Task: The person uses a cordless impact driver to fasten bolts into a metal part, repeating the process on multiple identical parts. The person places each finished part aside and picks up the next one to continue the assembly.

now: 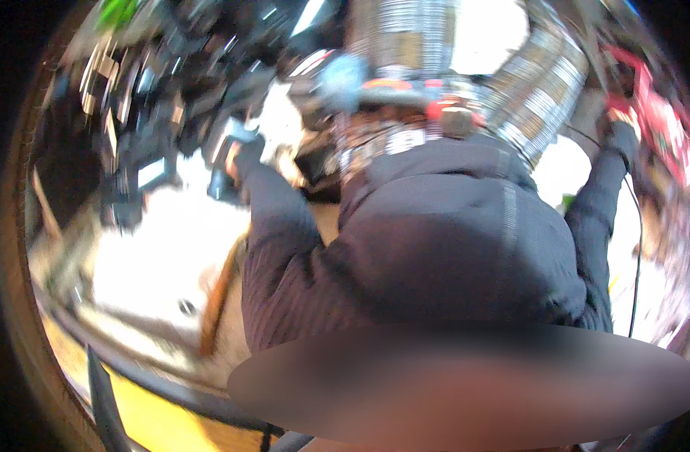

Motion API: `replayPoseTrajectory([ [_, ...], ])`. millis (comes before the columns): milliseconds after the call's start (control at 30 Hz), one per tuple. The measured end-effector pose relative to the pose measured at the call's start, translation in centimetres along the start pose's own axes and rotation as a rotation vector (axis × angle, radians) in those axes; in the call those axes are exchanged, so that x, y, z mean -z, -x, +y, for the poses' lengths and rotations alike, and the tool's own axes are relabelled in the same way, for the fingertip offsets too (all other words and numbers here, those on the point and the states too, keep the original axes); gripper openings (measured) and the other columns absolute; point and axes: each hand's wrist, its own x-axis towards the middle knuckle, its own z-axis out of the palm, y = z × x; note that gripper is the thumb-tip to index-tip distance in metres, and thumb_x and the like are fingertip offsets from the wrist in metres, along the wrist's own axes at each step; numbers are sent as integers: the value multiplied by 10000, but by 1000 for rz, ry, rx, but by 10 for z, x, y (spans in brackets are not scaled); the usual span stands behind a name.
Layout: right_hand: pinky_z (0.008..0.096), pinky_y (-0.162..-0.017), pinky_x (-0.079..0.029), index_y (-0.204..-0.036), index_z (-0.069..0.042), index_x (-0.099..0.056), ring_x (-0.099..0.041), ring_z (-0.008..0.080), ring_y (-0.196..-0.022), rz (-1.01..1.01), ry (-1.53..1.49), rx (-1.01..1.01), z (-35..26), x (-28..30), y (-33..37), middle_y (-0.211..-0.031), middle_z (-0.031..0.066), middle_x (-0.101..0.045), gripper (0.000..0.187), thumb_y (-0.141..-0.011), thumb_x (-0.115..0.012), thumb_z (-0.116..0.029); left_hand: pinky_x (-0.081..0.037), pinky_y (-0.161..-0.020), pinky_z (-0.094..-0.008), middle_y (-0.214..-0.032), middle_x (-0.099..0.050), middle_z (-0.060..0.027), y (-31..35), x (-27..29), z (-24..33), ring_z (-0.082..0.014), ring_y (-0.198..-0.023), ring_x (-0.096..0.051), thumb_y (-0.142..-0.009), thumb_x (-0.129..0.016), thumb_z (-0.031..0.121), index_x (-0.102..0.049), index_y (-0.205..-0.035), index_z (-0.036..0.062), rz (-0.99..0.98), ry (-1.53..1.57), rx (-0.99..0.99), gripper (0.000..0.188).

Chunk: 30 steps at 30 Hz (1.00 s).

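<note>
Motion blur smears much of the view. My left hand point(234, 160) is stretched out to the left, beside a small pale grey boxy thing point(230, 135). Whether the fingers hold that thing is too blurred to tell. On the far right, my right hand point(624, 117) is at the edge of a bright red thing point(646, 109), perhaps a bag or basket. Its fingers are smeared, so their grip does not show. Dark sleeves cover both of my arms.
Many dark, blurred items point(202, 68) lie at the upper left. White sheeting point(157, 256) spreads below them, near a curved brown strip point(223, 301). A red-topped jar point(456, 117) stands by my checked trousers point(537, 87). A black cable point(638, 256) hangs at right.
</note>
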Motion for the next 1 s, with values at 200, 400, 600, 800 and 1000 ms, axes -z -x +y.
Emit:
replayPoseTrajectory([
  [200, 354, -799, -479, -1002, -154, -659, -605, 240, -992, -234, -395, -365, 12, -188, -25, -1057, 83, -635, 262, -808, -561, -301, -481, -767, -337, -990, -581, -157, 10, 101, 44, -279, -865, -583, -763, -625, 167, -544, -1050, 30, 327, 140, -68, 328],
  [400, 355, -946, -366, -1182, -179, -556, -538, 261, -1076, -172, -986, -247, -75, -254, -83, -1214, 81, -548, 477, -810, -517, -474, -485, -731, -307, -908, -606, -132, 57, 244, 205, -237, -801, -594, -793, -575, 118, -573, -979, 6, 820, 480, -629, 217],
  [600, 374, -851, -457, -998, -213, -670, -595, 242, -972, -329, -1180, -2, -147, -184, -116, -1039, 44, -632, 383, -725, -624, -479, -489, -694, -277, -826, -632, -108, 233, 252, 435, -195, -737, -605, -823, -526, 69, -603, -907, -19, 678, 369, -1633, 144],
  [800, 361, -945, -406, -1166, -136, -578, -529, 260, -1108, -554, -1412, -400, -197, -205, -150, -1202, 87, -555, 566, -717, -652, -472, -463, -588, -330, -728, -595, -116, 356, 116, 521, -258, -631, -577, -791, -661, 200, -637, -846, 42, -163, 111, -1856, 169],
  [1000, 381, -993, -360, -1240, -31, -491, -460, 329, -1175, -516, -1540, -422, -225, -222, -174, -1269, 201, -470, 751, -693, -651, -520, -454, -531, -357, -714, -539, -105, 364, 72, 505, -282, -606, -566, -790, -645, 291, -622, -882, 101, -91, -293, -1762, 212],
])
